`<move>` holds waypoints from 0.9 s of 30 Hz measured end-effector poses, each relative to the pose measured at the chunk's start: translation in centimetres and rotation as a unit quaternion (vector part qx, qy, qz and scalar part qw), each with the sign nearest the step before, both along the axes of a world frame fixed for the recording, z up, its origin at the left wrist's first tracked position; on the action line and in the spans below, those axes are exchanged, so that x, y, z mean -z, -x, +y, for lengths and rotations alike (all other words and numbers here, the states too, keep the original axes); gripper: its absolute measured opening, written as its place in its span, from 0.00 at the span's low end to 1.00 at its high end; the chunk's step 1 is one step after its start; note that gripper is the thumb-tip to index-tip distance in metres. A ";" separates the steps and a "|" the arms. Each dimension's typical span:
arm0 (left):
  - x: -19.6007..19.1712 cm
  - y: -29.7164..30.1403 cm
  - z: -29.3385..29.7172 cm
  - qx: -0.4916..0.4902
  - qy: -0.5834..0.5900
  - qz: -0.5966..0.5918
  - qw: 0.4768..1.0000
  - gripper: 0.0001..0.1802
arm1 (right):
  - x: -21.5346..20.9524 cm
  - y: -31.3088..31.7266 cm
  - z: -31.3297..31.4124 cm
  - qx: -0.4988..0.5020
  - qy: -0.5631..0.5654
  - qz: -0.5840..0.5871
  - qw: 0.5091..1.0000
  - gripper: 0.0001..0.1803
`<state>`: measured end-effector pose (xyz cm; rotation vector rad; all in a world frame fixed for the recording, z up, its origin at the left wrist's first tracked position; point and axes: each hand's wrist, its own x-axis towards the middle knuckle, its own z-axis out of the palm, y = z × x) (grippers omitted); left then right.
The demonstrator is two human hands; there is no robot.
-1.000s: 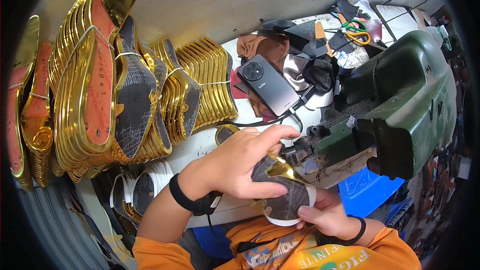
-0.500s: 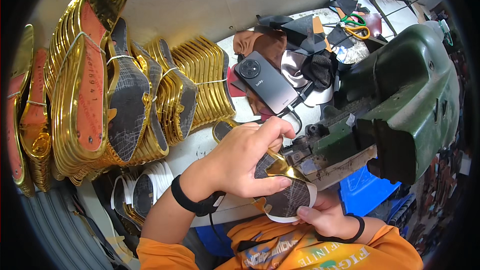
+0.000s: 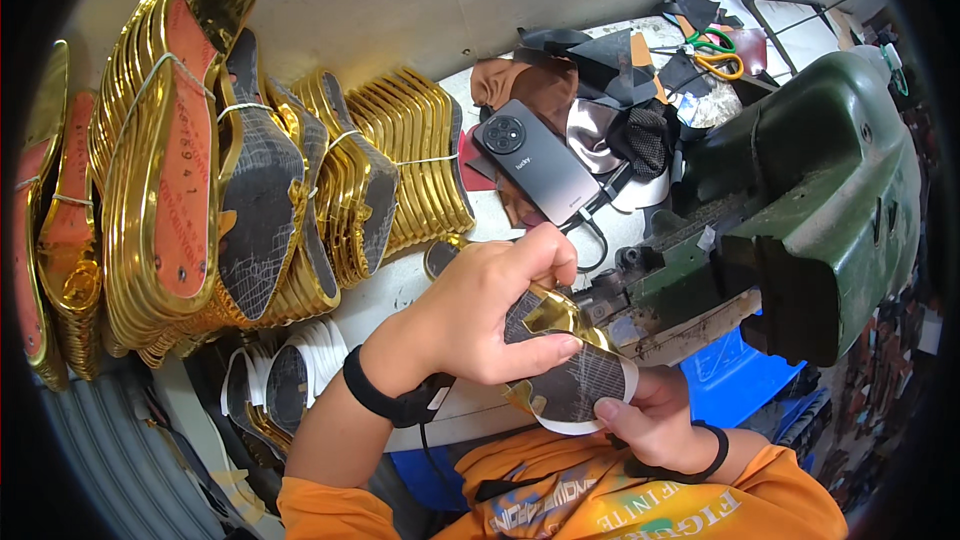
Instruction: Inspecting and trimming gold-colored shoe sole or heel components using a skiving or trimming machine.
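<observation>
A shoe insole (image 3: 585, 392) with a dark, white-lined face, a gold strip across it and a white rim at its rounded end is held between my two hands. My left hand (image 3: 480, 305) is closed around its far part, thumb lying across the dark face; its fingers behind are hidden. My right hand (image 3: 660, 425) pinches the white-rimmed end, thumb on top and fingers underneath. Partly behind my left hand, another gold-edged insole (image 3: 440, 256) lies on the white table (image 3: 400, 285).
Tied stacks of gold-edged insoles (image 3: 265, 210) fill the left side, with white-rimmed ones (image 3: 290, 380) below. A phone (image 3: 535, 165) with a cable lies among leather scraps (image 3: 540, 80). Scissors (image 3: 715, 55) lie behind. A dark green machine (image 3: 800, 200) stands at the right, above a blue surface (image 3: 730, 370).
The insole has shifted slightly away from me and turned a little, showing more of its dark face. My left thumb has moved up slightly; both hands keep their hold.
</observation>
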<state>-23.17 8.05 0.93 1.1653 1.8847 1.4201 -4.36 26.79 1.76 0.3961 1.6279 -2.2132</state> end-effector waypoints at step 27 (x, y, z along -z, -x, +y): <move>0.8 -3.4 -3.3 -0.246 -0.002 -0.047 0.968 0.12 | 0.7 3.6 -2.7 0.163 -0.037 -0.039 0.985 0.16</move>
